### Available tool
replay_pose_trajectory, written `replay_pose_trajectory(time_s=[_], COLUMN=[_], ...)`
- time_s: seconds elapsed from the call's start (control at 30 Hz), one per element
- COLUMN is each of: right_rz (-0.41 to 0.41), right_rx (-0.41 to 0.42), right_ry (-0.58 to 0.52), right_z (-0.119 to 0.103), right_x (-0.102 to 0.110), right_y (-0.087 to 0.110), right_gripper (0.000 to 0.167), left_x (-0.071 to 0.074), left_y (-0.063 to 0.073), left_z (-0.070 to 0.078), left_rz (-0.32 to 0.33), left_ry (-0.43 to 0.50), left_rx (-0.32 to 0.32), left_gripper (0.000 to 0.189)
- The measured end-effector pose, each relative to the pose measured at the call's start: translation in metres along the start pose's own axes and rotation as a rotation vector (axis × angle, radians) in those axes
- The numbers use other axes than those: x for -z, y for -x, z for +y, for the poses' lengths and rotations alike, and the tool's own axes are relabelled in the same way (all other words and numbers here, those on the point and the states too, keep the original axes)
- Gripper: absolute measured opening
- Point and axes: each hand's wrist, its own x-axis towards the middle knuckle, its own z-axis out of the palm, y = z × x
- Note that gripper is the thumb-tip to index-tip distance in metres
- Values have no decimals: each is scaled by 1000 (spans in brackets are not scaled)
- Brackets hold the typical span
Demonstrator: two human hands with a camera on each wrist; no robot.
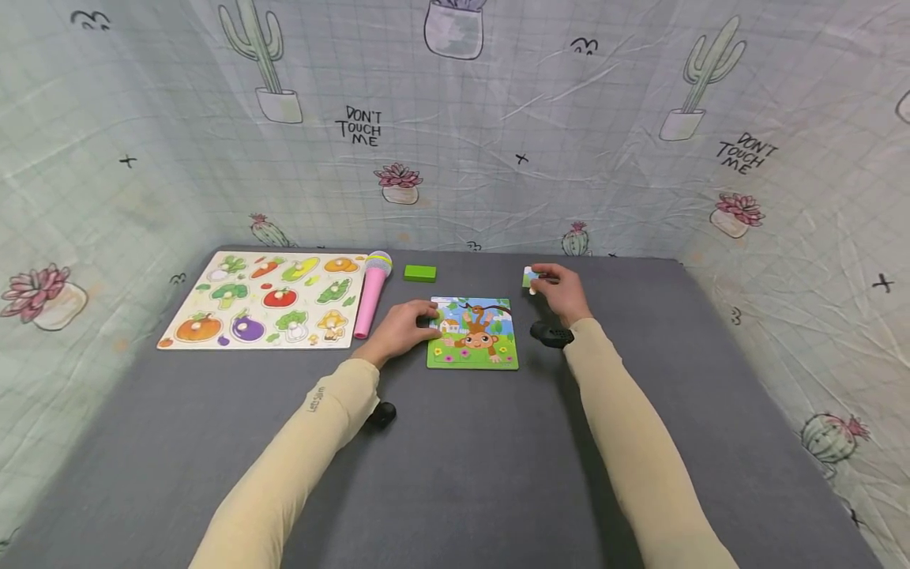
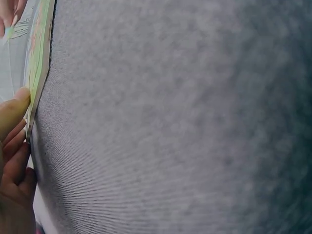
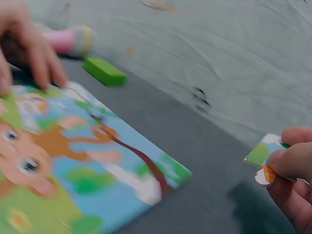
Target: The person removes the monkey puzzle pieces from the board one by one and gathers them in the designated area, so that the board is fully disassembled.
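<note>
So, the middle of the head view has a thin square jigsaw puzzle [image 1: 474, 348], printed with an upside-down brown cartoon monkey, green grass and blue sky, lying flat on a dark grey table [image 1: 490, 466]. The left hand [image 1: 400, 328] has hold of its left edge near the upper-left corner, fingers curled in and thumb on the edge. The left wrist view only catches that at its far left, the rest is mostly grey tabletop.

Right of the puzzle and a bit higher in the frame, the right hand [image 1: 562, 291] is pinching a small jigsaw piece [image 3: 259, 152] between thumb and fingers. It's blue and green with a rounded orange-and-white knob, and it's well apart from the puzzle; you get the best look at the right edge of the right wrist view.

Other stuff: a bright green rectangular block [image 1: 420, 273] sits just above the puzzle, upper centre. Left of that there's a pink toy microphone [image 1: 370, 300] with a grey head and yellow band, then a big off-white board with colourful vegetable pictures [image 1: 306, 297]. Behind it all hangs a pale cactus-print cloth [image 1: 483, 103] reading "DON'T TOUCH ME", lol.
</note>
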Motion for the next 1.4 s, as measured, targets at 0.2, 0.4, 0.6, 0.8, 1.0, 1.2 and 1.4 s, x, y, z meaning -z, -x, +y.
replay_pose_trajectory(time_s=[0.2,0.4,0.6,0.8,1.0,1.2,1.4], right_rz=[-37,-63,-73,-46,-54,-125,-196], right_rx=[-17,-39,-44,30,94,128,117], right_ry=[119,181,200,370,427,480,497], right_z=[8,9,11,13,16,19,20], right_x=[22,20,9,1,2,11,17], right_y=[-5,-7,-7,-7,-7,-5,-4], right_gripper=[38,36,35,32,36,36,39], left_x=[1,1,1,0,1,1,1], left_y=[0,0,0,-1,0,-1,-1], left_z=[-2,0,0,-1,-1,-1,-2], left_rz=[-9,-10,-18,-12,-11,-22,-24], left_ry=[-3,-5,-7,-7,-11,-6,-7], left_rx=[-6,-14,-11,-14,-13,-5,-1], left_gripper=[41,41,41,41,41,41,41])
